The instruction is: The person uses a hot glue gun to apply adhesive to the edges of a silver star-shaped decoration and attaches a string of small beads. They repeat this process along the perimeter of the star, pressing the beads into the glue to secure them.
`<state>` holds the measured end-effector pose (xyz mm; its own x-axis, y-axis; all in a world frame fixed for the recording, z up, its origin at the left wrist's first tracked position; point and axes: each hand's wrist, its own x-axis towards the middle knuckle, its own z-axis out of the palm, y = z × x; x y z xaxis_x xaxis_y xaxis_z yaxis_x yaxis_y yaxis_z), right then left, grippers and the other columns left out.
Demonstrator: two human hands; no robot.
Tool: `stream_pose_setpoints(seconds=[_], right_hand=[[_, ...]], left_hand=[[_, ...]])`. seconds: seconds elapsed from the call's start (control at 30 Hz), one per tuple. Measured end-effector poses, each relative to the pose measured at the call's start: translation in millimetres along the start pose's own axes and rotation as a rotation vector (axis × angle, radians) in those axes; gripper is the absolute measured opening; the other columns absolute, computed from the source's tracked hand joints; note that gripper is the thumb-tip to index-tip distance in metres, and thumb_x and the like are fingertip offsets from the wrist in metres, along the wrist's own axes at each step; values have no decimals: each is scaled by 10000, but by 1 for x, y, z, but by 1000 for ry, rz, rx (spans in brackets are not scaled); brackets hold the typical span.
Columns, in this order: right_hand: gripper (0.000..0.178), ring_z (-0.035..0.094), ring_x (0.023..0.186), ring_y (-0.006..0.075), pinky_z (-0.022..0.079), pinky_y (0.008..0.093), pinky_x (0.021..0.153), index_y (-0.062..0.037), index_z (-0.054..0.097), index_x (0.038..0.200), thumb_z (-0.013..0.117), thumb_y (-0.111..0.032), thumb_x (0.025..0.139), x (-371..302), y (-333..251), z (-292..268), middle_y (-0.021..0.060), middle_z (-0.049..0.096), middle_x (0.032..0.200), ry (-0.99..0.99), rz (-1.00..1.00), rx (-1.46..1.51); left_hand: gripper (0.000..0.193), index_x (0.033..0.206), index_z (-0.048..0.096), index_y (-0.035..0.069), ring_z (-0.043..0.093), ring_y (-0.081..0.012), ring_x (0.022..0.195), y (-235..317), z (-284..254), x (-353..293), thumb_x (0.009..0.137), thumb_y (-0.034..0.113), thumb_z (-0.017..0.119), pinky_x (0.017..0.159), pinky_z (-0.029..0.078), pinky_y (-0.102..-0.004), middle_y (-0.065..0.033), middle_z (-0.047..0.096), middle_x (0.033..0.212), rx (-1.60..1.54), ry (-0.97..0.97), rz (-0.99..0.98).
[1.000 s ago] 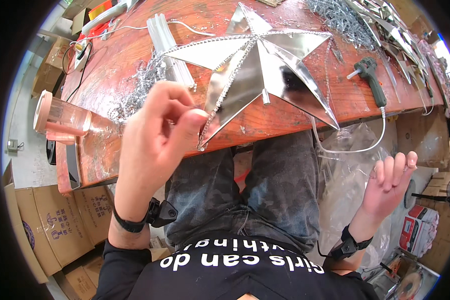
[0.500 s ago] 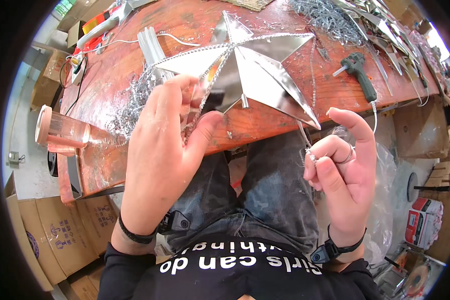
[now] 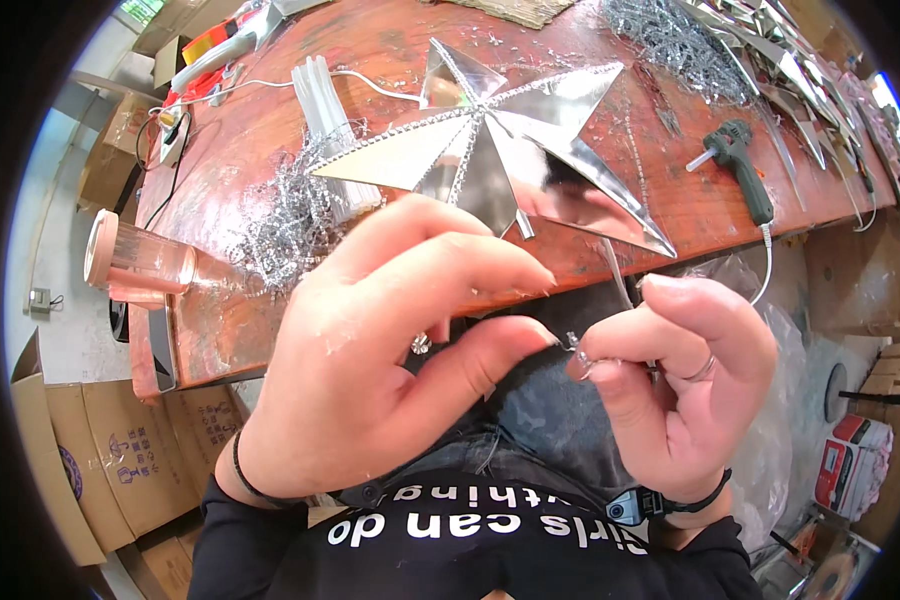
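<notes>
A mirror-silver five-pointed star (image 3: pixel 560 165) lies near the table's front edge, with silver beaded trim along some of its ridges. My right hand (image 3: pixel 685 385) is closed, thumb and index finger pinching the end of a thin silver beaded trim (image 3: pixel 583 360) in front of the star. My left hand (image 3: pixel 370 350) hovers beside it, fingers curved, thumb and index finger apart, its thumb tip close to the trim's end. A small shiny bit (image 3: pixel 421 343) shows under the left palm; whether it is held or worn I cannot tell.
A green glue gun (image 3: pixel 738 165) lies right of the star, its cord hanging over the edge. White glue sticks (image 3: pixel 325 110) and a heap of silver trim (image 3: pixel 295 220) lie left. A pink-lidded clear cup (image 3: pixel 140 255) lies at the left edge. More silver star pieces (image 3: pixel 780 75) pile up far right.
My left hand has let go of the star's left side and moved right and nearer, beside my right hand. The right hand still pinches the trim. The star has shifted and turned slightly.
</notes>
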<state>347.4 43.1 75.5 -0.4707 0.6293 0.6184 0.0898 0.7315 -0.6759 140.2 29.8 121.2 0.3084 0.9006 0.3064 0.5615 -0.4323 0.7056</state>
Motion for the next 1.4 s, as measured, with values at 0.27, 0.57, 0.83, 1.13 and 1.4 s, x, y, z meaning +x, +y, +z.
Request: stream_pose_setpoints(seconds=[0.27, 0.57, 0.83, 1.13, 1.4], right_hand=[[465, 607, 665, 135, 469, 366, 876, 2, 325, 1295, 612, -81, 939, 8, 3, -3, 102, 655, 779, -4, 6, 22], [508, 586, 629, 131, 466, 272, 675, 24, 358, 1280, 671, -98, 899, 3, 7, -21, 127, 646, 759, -55, 114, 73], [309, 666, 683, 161, 517, 231, 600, 67, 582, 1081, 736, -12, 825, -16, 15, -26, 180, 703, 937, 264, 264, 81], [334, 653, 616, 168, 503, 246, 542, 56, 608, 1052, 780, -41, 782, 3, 18, -28, 147, 710, 859, 262, 260, 31], [388, 578, 505, 123, 445, 225, 448, 51, 621, 1055, 815, -38, 731, 4, 23, -28, 142, 695, 814, 249, 241, 69]], left_hand=[[129, 856, 659, 50, 452, -58, 607, 3, -2, 14, 759, 31, 742, 516, 356, -202, -37, 584, 879, -5, -84, 46], [136, 761, 581, 35, 461, -98, 617, -11, -2, 32, 657, -21, 649, 545, 367, -232, -41, 557, 789, 205, 79, 151], [66, 750, 545, 23, 434, -94, 651, -41, -10, 68, 741, 6, 608, 574, 336, -234, -5, 538, 753, 326, 135, 97], [90, 707, 534, 34, 394, -92, 610, -51, -3, 80, 729, 18, 620, 539, 311, -248, 2, 497, 680, 381, 143, 53], [134, 709, 512, 48, 353, -70, 580, -53, -5, 87, 722, 22, 642, 533, 293, -222, 14, 436, 679, 419, 105, 49]])
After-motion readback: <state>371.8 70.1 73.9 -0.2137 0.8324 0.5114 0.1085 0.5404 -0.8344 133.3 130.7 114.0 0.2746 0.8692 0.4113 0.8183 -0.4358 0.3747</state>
